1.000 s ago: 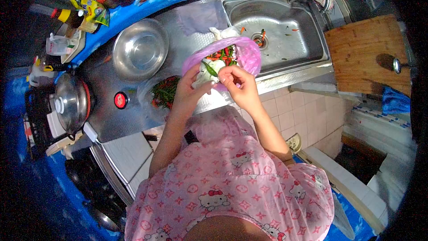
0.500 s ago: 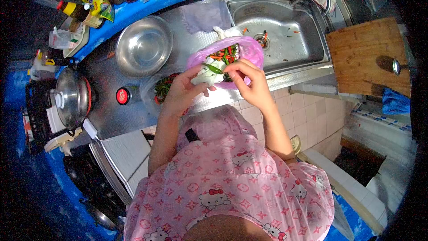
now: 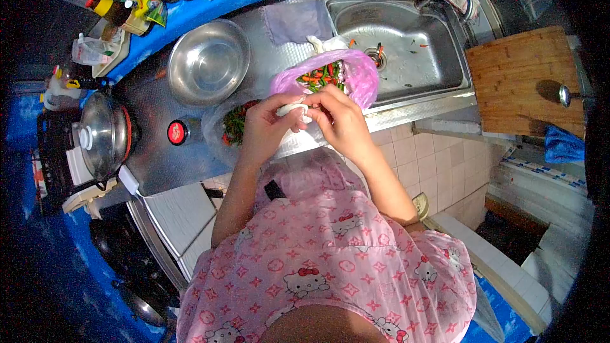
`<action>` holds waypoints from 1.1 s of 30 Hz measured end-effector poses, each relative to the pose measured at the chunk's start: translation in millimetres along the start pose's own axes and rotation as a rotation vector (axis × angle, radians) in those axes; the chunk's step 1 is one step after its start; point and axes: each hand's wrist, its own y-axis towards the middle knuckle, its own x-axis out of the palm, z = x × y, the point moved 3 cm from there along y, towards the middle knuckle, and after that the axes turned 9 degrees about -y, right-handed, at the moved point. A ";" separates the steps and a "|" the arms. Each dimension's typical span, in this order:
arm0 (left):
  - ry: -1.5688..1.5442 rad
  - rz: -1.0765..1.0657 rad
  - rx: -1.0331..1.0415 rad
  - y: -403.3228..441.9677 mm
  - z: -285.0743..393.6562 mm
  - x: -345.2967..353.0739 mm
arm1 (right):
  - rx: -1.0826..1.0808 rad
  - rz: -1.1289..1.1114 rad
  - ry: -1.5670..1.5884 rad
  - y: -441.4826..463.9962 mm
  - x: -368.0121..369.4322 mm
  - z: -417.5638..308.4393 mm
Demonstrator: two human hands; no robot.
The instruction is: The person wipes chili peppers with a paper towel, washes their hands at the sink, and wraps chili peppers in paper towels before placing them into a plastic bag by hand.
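My left hand (image 3: 270, 124) is closed on a white tissue (image 3: 293, 111) in front of the pink plastic bag (image 3: 362, 79). The fingers of my right hand (image 3: 340, 121) are pinched together against the tissue's right side; the green chili seen there before is hidden now. Red and green chilies (image 3: 323, 77) lie inside the open bag. Left of my left hand, a clear bag holds more green and red chilies (image 3: 235, 126), partly covered by that hand.
A steel bowl (image 3: 209, 62) stands at the back left, near a red-lidded jar (image 3: 178, 132) and a lidded pot (image 3: 105, 140). Right of the bag is a sink (image 3: 406, 44) with chili bits by its drain. Farther right is a wooden board (image 3: 521, 82).
My hands have come together, and the tissue has folded around where the green chili was visible. The view has shifted slightly.
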 end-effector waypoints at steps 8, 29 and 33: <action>-0.041 0.136 -0.069 -5.7 18.0 -10.2 | 0.104 -0.003 0.121 4.4 -13.2 -3.8; -0.138 0.146 0.003 -25.0 30.3 -14.7 | 0.311 0.056 0.424 -4.2 11.9 -15.8; -0.091 0.198 -0.040 -27.5 26.5 -30.4 | -0.065 0.079 0.121 -1.4 14.1 -34.3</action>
